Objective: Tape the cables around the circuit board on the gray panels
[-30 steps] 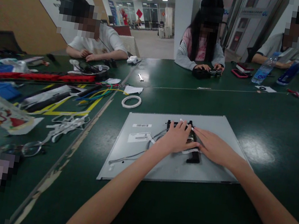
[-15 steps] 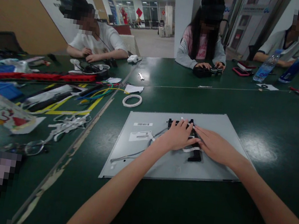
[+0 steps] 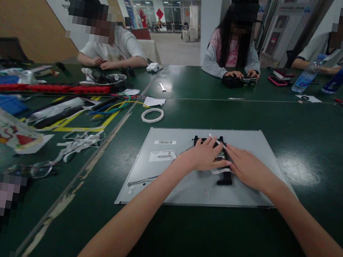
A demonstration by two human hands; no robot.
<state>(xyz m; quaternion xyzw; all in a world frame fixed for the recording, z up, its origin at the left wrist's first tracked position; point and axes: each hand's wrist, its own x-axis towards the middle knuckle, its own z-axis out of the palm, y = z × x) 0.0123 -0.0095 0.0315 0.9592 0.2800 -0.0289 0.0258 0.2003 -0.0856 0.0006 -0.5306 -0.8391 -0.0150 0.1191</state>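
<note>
A flat grey metal panel (image 3: 181, 193) with labels and a thin grey cable (image 3: 143, 181) lies on the green table. On its middle is a black part (image 3: 225, 178) with a green circuit board and a white ribbon, largely covered by my hands. My left hand (image 3: 204, 154) rests over the part's left side, fingers stretched forward and thumb pointing right. My right hand (image 3: 248, 169) lies along its right side, fingers extended and angled inward. The two hands nearly meet at the board. What is under the fingertips is hidden.
A white tape roll (image 3: 152, 115) and a small wrench (image 3: 163, 87) lie beyond the panel. Glasses (image 3: 41, 169), white cables (image 3: 79, 145) and mixed items crowd the left. Bottles (image 3: 308, 74) stand at the far right. Three people sit across the table.
The whole view has shifted very slightly. Both hands stay over the black part, and a little more of the green board shows between them.
</note>
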